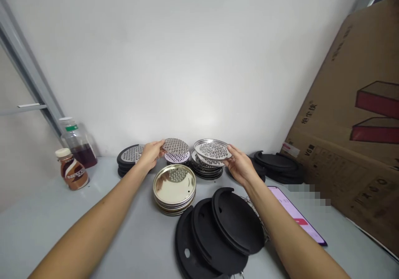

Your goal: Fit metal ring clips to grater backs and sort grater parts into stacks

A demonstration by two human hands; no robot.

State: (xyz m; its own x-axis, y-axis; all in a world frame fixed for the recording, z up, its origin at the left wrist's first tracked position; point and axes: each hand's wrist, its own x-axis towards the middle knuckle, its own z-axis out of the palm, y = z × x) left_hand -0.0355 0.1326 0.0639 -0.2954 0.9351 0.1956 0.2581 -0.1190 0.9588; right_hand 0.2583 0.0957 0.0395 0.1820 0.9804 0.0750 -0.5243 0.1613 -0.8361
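My left hand (152,156) pinches the edge of a round metal grater disc (176,146), holding it above a stack of perforated discs (177,158). In my right hand (238,162) is a rimmed metal grater disc (213,150), gripped at its right edge over another pile of metal discs (207,170). Nearer to me stands a stack of shiny gold-toned round lids (174,184). Several black round holders (238,221), each with a cut-out rim, lie overlapping in front of it.
On the left stand a Nescafé bottle (71,169) and a larger bottle of dark liquid (79,144). Behind my left hand sit black holders with a perforated disc (132,154). More black holders (277,162), a phone (296,212) and a big cardboard box (352,146) are at right.
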